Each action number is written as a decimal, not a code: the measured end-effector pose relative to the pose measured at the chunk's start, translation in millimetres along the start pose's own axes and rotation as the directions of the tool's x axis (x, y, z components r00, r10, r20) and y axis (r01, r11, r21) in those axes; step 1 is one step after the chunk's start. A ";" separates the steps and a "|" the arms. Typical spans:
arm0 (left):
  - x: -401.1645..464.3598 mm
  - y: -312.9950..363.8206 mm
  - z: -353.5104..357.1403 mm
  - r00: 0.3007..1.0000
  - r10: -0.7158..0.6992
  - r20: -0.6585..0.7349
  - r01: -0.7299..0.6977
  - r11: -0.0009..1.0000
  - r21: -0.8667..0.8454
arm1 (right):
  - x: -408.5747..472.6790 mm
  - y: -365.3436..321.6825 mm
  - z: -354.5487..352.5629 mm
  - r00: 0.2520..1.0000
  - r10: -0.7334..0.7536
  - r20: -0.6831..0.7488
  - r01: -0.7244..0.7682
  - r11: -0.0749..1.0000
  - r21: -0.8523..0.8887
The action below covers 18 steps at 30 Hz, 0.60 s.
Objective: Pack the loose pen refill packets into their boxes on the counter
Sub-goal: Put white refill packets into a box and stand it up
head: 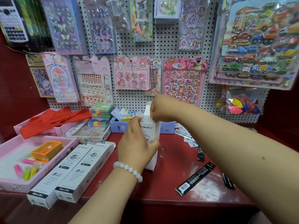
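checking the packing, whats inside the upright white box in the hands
Its inside cannot be seen. The left hand grips the upright white box around its body, and the right hand covers the open top flap. Black refill packets lie loose on the red counter.

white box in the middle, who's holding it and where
Left hand grips the upright white box around its middle; right hand pinches its open top flap.
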State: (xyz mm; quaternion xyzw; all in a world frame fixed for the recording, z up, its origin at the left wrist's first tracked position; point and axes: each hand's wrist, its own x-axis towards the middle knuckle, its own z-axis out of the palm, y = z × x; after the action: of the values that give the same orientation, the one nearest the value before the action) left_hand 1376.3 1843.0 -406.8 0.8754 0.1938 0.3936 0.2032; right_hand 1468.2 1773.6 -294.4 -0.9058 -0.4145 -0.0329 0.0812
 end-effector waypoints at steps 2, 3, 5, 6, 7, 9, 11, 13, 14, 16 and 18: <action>-0.4 -1.1 0.6 1.000 -0.002 -0.018 0.001 1.000 -0.019 | -1.0 2.9 -1.7 0.998 -0.001 0.058 -0.003 0.998 0.065; -0.9 -2.1 0.8 1.000 -0.004 -0.023 0.003 1.000 -0.022 | -3.2 5.6 -1.1 0.999 -0.022 0.045 0.016 0.992 0.128; -1.4 -3.3 -1.5 1.000 -0.016 -0.014 0.016 1.000 -0.020 | -8.1 13.5 5.9 0.994 -0.029 -0.103 0.064 0.932 0.357; -0.7 -4.8 -2.5 1.000 -0.019 -0.010 0.018 0.999 -0.039 | -10.4 17.1 12.8 0.977 0.025 -0.212 0.085 0.866 0.493; 1.2 -6.9 -2.5 1.000 -0.014 -0.005 0.014 0.997 -0.081 | -13.4 19.9 20.0 0.946 0.109 -0.305 0.107 0.784 0.611; 8.0 -13.7 0.1 1.000 0.023 0.016 -0.019 0.978 -0.208 | -17.1 24.9 37.4 0.895 0.223 -0.386 0.150 0.665 0.732; 15.5 -20.4 2.5 0.997 0.030 0.065 -0.005 0.936 -0.353 | -19.3 27.1 52.5 0.886 0.226 -0.405 0.167 0.660 0.733; 20.6 -24.9 2.3 0.993 0.052 0.108 -0.001 0.903 -0.429 | -19.4 29.3 62.6 0.887 0.181 -0.424 0.199 0.679 0.706; 22.5 -26.0 1.1 0.990 0.079 0.120 -0.019 0.902 -0.432 | -19.3 30.3 64.5 0.886 0.158 -0.437 0.216 0.691 0.689; 25.7 -27.2 -1.1 0.980 0.123 0.155 -0.043 0.898 -0.438 | -16.9 34.0 66.6 0.884 0.127 -0.450 0.244 0.695 0.676; 30.3 -28.0 -0.1 0.970 0.132 0.204 -0.021 0.883 -0.468 | -15.4 37.3 64.5 0.882 0.116 -0.457 0.259 0.690 0.676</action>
State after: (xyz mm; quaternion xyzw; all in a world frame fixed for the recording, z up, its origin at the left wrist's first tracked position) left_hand 1389.8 1881.7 -402.5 0.8483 0.0347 0.3319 0.4111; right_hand 1485.8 1749.3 -364.3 -0.7475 -0.3980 -0.0871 0.5247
